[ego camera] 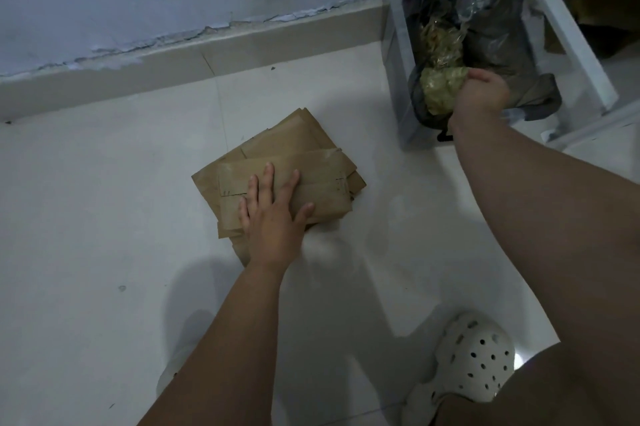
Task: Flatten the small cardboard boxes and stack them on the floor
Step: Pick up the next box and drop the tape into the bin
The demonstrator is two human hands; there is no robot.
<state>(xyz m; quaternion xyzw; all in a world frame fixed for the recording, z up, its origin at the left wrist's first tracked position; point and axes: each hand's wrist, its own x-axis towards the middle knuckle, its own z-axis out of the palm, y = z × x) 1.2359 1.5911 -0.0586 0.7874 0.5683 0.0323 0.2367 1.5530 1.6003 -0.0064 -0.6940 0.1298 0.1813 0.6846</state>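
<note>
A stack of flattened brown cardboard boxes (pixel 298 145) lies on the white tiled floor near the middle of the view. My left hand (pixel 272 210) presses flat on the top piece (pixel 322 179), fingers straight and spread. My right hand (pixel 479 93) reaches to the upper right, over a bin lined with a dark plastic bag (pixel 498 41). Its fingers curl round a crumpled wad of yellowish tape (pixel 438 89) at the bag's mouth.
The bin stands in the corner beside a white frame (pixel 571 44). A wall with peeling paint and a beige skirting (pixel 194 61) runs behind the stack. My foot in a white perforated clog (pixel 474 359) stands at the lower right.
</note>
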